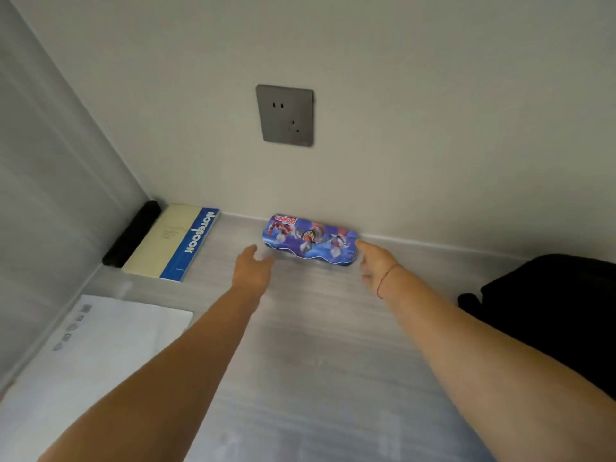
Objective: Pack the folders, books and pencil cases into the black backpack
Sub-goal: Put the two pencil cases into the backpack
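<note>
- Blue pencil case (310,240): printed lid with a wavy front edge. It lies flat on the desk top (316,361), its long back edge close along the wall and below the wall socket (285,115).
- Left hand (251,268): fingers stretched out and relaxed, holding nothing. The fingertips are just beside the case's left front corner; blur hides whether they touch.
- Right hand (376,265): fingers loosely spread and unclenched, with the thumb at the case's right end; contact cannot be told. There is a red string (386,278) round the wrist.
- Black backpack (550,311): on the desk at the right, cut off by the picture's edge and well apart from the case.
- Notebook (173,241): cream cover with a blue spine strip, lying flat in the back left corner.
- Black oblong case (131,233): wedged between the notebook's left edge and the grey side panel (50,195).
- White folder (100,345): flat along the left edge of the desk, nearer the person than the notebook.
- Open room: bare desk surface runs between the two forearms, and also between the notebook and the blue case.
</note>
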Motion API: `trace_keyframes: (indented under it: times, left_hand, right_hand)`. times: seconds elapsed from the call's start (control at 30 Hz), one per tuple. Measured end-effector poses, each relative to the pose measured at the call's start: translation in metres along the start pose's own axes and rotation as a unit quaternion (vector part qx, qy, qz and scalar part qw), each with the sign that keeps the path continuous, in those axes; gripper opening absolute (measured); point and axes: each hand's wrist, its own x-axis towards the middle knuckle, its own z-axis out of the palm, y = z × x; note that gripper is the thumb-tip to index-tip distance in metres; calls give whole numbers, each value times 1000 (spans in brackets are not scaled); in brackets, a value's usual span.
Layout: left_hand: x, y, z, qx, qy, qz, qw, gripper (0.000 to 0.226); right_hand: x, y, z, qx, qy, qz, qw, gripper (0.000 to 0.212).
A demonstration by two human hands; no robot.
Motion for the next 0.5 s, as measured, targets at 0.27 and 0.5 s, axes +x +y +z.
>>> trace_keyframes:
  times: [0.27,0.5]
  left_hand:
    - [94,12,24,-47,-58,11,997,34]
    - [82,1,10,-106,-77,-31,991,24]
  right_hand:
    - [62,-3,39,108,-13,3,994,24]
    - [40,15,19,187,-51,-6,981,19]
